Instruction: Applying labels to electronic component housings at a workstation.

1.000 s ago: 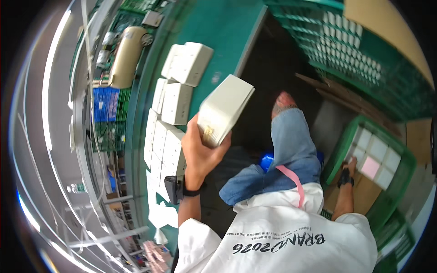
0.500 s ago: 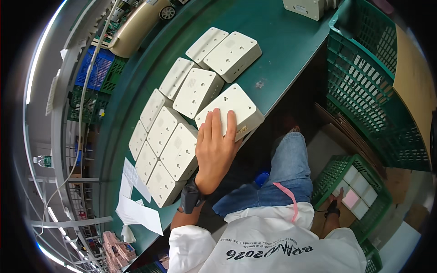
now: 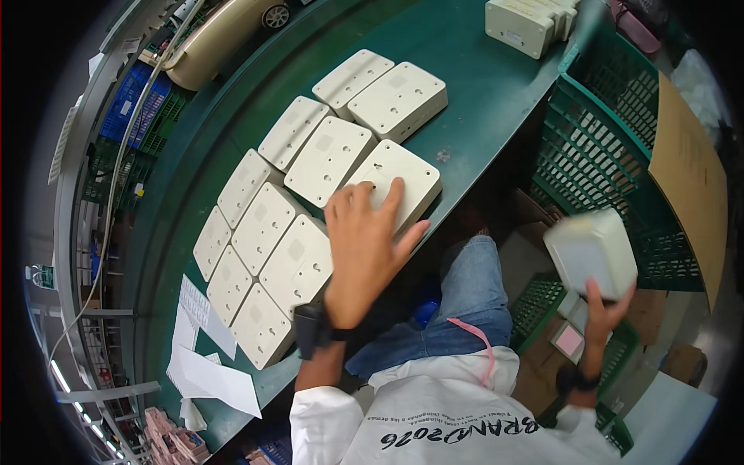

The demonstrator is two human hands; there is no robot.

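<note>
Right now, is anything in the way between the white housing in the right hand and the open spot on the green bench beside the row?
Nothing visible blocks it. The right hand holds the white housing in the air beside the green crate. The left hand rests flat on the nearest housing; the green bench beyond lies bare.

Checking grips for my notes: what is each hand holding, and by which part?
Right hand grips a white box at its lower edge. Left hand holds nothing, resting flat on a white plate.

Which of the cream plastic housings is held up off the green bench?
The housing in the right hand, raised beside the green crates.
</note>
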